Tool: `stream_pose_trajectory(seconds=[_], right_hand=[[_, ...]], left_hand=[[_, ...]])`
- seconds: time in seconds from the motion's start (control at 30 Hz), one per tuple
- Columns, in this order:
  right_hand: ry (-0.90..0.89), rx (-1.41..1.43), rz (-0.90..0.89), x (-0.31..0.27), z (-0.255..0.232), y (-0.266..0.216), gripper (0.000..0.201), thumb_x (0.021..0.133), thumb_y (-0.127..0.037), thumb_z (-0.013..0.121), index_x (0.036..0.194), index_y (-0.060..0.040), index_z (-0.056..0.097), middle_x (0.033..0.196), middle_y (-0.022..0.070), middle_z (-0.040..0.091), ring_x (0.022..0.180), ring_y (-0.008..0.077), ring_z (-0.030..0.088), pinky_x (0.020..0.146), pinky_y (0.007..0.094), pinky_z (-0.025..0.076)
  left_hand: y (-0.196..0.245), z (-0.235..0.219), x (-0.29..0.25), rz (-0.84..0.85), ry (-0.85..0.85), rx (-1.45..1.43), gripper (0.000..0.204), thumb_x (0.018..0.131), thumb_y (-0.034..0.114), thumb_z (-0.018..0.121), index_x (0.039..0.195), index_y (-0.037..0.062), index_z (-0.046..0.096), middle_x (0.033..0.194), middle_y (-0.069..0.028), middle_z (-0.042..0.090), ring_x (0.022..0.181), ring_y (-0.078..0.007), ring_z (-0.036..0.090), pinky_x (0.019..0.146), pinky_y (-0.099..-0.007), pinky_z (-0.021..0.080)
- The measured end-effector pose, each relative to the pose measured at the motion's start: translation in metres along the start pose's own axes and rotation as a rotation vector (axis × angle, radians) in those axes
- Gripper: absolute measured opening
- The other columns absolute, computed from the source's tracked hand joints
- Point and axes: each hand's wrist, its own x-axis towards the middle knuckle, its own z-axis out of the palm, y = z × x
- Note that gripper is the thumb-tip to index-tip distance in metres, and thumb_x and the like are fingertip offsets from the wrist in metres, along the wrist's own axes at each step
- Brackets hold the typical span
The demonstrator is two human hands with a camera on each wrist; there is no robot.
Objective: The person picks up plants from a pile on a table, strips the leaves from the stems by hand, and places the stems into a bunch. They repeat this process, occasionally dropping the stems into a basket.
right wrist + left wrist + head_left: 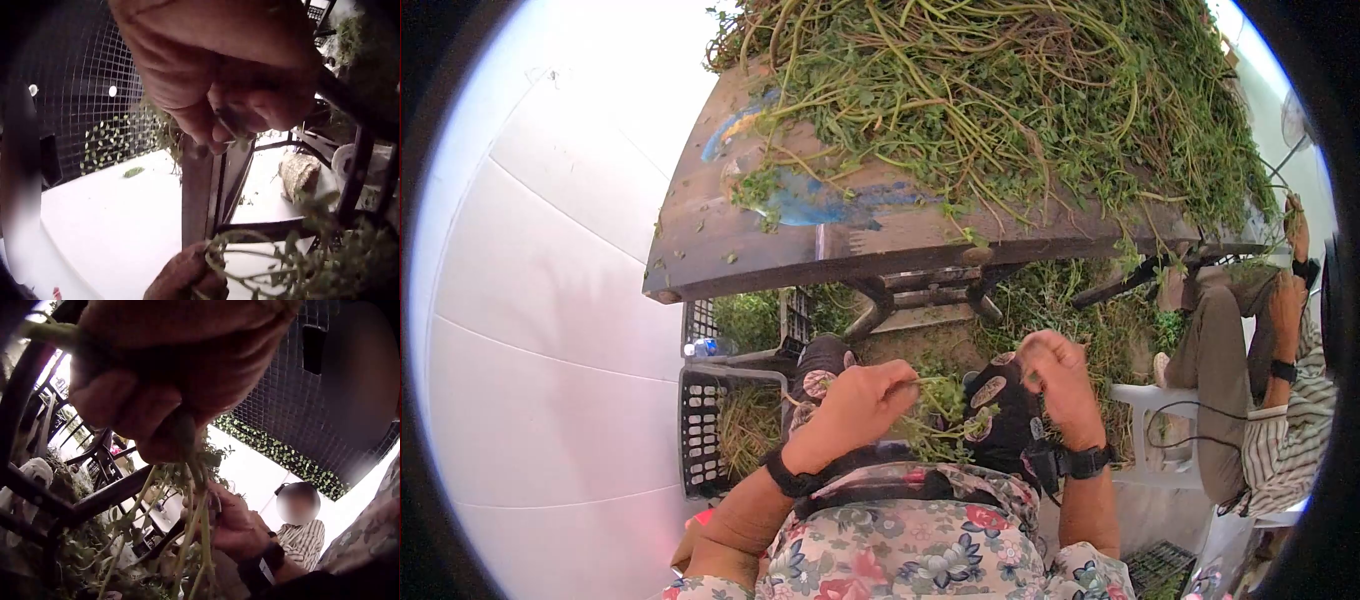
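A table is heaped with greens; a crate is set below it. A sprig bunch is gripped over the lap in the curled left hand. A leaf bit is pinched by the right hand.

Green herbs on a brown counter with blue smears, floral shirt, black crate.
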Motion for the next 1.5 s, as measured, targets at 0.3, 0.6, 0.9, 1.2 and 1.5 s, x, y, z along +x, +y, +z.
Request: stream_pose_trajectory(seconds=[0.3,0.6,0.9,1.2,1.5], right_hand=[[-0.094,-0.708,-0.429,-0.01,0.066,-0.012,0.019,0.071,-0.009,0.066,0.088,-0.004,0.062,0.066,0.0048,0.055,0.059,0.015,0.053,0.054,0.0273,0.043],[-0.179,-0.937,-0.598,-0.008,0.069,-0.013,0.009,0.077,-0.011,0.057,0.085,-0.0058,0.057,0.076,0.0119,0.056,0.072,0.0313,0.057,0.061,0.0389,0.046],[-0.284,-0.822,-0.475,-0.003,0.068,-0.013,0.014,0.079,-0.012,0.053,0.09,-0.0034,0.055,0.081,0.0169,0.058,0.079,0.0354,0.057,0.069,0.0434,0.045],[-0.391,-0.886,-0.542,-0.002,0.062,-0.004,0.017,0.079,-0.013,0.05,0.091,-0.0002,0.054,0.08,0.0182,0.058,0.077,0.0354,0.057,0.068,0.0421,0.046],[-0.354,-1.054,-0.584,0.001,0.05,0.006,0.011,0.079,-0.012,0.049,0.084,-0.0026,0.051,0.076,0.0147,0.057,0.074,0.0335,0.057,0.064,0.0427,0.046]], left_hand=[[0.006,0.003,0.002,-0.056,-0.045,-0.067,0.012,0.084,0.011,0.053,0.087,-0.0005,0.057,0.068,-0.0131,0.055,0.058,-0.0236,0.055,0.057,-0.0304,0.043],[0.003,0.005,0.0,-0.027,-0.063,0.074,0.012,0.082,0.015,0.055,0.084,0.0026,0.057,0.069,-0.0179,0.055,0.064,-0.0367,0.056,0.053,-0.0379,0.043],[0.007,0.0,0.002,-0.01,-0.027,0.165,0.011,0.081,0.018,0.057,0.085,0.0083,0.06,0.065,-0.0164,0.056,0.06,-0.0362,0.056,0.051,-0.0401,0.043],[0.007,0.001,0.002,0.06,-0.026,0.226,0.01,0.08,0.02,0.059,0.085,0.0117,0.062,0.064,-0.0147,0.057,0.06,-0.0354,0.057,0.051,-0.0401,0.044],[0.012,0.002,0.002,0.041,-0.117,0.329,0.018,0.081,0.026,0.056,0.073,0.0103,0.056,0.059,-0.0137,0.055,0.058,-0.0356,0.057,0.051,-0.0445,0.044]])
